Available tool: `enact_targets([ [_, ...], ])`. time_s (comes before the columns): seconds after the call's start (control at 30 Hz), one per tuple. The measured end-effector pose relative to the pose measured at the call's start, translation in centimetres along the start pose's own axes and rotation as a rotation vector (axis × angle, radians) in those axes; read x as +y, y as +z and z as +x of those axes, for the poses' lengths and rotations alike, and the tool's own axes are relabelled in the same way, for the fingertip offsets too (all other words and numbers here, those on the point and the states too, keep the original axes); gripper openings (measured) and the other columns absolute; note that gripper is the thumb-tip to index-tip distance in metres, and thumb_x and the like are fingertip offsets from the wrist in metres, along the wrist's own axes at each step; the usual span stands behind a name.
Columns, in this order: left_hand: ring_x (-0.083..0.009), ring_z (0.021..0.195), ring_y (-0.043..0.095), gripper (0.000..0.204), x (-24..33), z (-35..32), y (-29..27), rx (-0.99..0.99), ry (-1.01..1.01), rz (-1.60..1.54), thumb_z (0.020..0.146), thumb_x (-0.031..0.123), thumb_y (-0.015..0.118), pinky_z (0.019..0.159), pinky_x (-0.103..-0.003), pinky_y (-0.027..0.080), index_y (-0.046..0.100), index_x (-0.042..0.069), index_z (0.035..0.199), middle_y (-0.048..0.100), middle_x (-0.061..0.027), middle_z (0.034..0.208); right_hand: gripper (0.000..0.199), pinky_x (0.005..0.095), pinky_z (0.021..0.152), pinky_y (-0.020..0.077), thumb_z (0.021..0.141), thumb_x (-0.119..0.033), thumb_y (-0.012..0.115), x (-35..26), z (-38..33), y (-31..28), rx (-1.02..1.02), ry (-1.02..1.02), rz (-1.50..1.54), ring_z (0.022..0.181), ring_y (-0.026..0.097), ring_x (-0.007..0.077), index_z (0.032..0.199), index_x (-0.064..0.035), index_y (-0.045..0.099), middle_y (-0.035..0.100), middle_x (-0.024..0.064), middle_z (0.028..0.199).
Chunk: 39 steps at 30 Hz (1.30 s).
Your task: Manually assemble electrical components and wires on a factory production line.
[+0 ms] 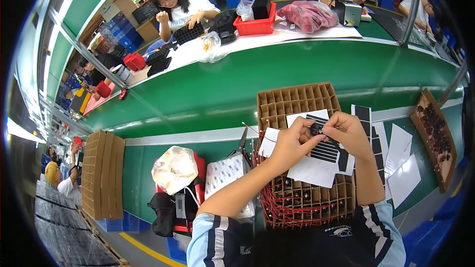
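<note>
Small black part (317, 129) pinched by fingers of both hands, left (292, 141), right (349, 131), above cardboard grid tray (296, 100).

Both forearms rise from the lower edge and converge, bare below striped sleeves. The left hand (292, 141) curls, fingertips pinched toward the right hand (349, 131), whose fingers bend inward, nearly touching it.
</note>
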<state>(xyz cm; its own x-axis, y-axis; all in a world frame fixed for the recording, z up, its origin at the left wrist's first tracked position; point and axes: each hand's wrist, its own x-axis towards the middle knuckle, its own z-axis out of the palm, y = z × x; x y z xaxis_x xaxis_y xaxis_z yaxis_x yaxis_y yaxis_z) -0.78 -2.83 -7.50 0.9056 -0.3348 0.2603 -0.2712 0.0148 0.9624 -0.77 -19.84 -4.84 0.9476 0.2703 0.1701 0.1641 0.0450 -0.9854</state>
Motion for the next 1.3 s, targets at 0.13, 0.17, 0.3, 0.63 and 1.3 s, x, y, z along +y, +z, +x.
enact_targets([
  [0.13,-0.0055,0.044,0.049,0.034,-0.5,0.1,-0.1,0.033,0.055,0.057,0.075,0.01,0.066,0.041,-0.019,0.036,0.045,-0.001,0.1,0.053,-0.0037,0.056,0.009,0.0211,0.057,0.0401,0.076,-0.007,0.061,-0.2,0.1,0.1,0.007,-0.082,-0.228,0.063,0.051,0.0067,0.074,0.0007,0.057,0.059,0.0031,0.068],
  [0.17,-0.0054,0.044,0.049,0.034,-0.4,0.1,-0.1,0.033,0.052,0.06,0.075,0.01,0.066,0.041,-0.019,0.036,0.046,-0.001,0.1,0.053,-0.0034,0.056,0.009,0.0216,0.058,0.0404,0.076,-0.007,0.062,-0.4,0.1,0.2,0.01,-0.103,-0.256,0.064,0.051,0.0072,0.074,0.0005,0.057,0.059,0.0033,0.068],
  [0.3,-0.0042,0.046,0.048,0.035,-1.5,-0.2,0.1,0.036,0.066,-0.076,0.075,0.009,0.066,0.043,-0.018,0.036,0.042,-0.001,0.099,0.052,-0.0021,0.056,0.009,0.0231,0.06,0.041,0.075,-0.006,0.061,-0.9,0.1,0.5,-0.016,-0.099,-0.32,0.065,0.052,0.0085,0.073,0.0008,0.055,0.058,0.0032,0.068],
  [0.63,-0.0034,0.049,0.046,0.026,-1.1,0.0,0.3,0.035,0.038,-0.283,0.079,0.007,0.061,0.042,-0.017,0.035,0.043,-0.001,0.096,0.051,-0.0023,0.066,0.02,0.0243,0.062,0.0411,0.074,-0.002,0.059,-0.9,-0.7,1.1,0.022,-0.176,-0.426,0.061,0.051,0.011,0.091,-0.0008,0.049,0.054,0.0032,0.062],
  [1.3,-0.0064,0.047,0.048,0.02,-0.1,0.1,-0.4,0.07,-0.008,-0.414,0.085,0.011,0.053,0.04,-0.017,0.034,0.038,0.004,0.096,0.053,-0.0055,0.071,0.019,0.0257,0.058,0.039,0.079,-0.016,0.057,-0.2,-0.1,0.3,-0.102,-0.117,-0.384,0.065,0.049,0.0109,0.074,0.0018,0.056,0.056,0.0052,0.068],
])
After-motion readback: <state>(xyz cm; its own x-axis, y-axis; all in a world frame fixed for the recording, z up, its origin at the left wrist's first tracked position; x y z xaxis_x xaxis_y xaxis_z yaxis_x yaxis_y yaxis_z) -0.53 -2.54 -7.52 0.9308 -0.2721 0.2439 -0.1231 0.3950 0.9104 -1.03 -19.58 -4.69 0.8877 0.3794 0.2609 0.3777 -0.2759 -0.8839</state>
